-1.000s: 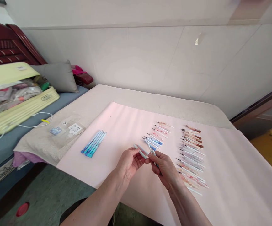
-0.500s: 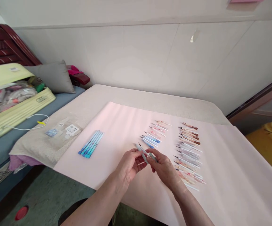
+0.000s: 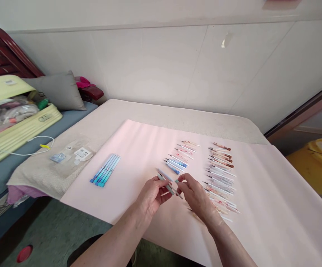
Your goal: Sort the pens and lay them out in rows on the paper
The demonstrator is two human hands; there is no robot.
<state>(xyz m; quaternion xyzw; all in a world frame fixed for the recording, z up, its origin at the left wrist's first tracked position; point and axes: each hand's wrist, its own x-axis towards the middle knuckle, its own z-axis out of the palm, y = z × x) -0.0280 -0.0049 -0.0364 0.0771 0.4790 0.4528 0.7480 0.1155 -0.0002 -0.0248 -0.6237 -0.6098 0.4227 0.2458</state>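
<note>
- Pink sheet (image 3: pixel 275 207) covers our table; two rows of pens (image 3: pixel 219 178) lie on it.
- Blue pen bundle (image 3: pixel 105 170) lies well left.
- Left hand (image 3: pixel 152 194) pinches teal pens (image 3: pixel 165 183) above the sheet.
- Right hand (image 3: pixel 195 194) pinches their far end.

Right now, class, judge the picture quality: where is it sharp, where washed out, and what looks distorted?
Head view: even daylight, soft shadows; the pink sheet glares pale near its far edge; the left hand and right hand with the pens are fairly sharp; the rows of pens too small for detail; wall lines bow from the wide lens.
</note>
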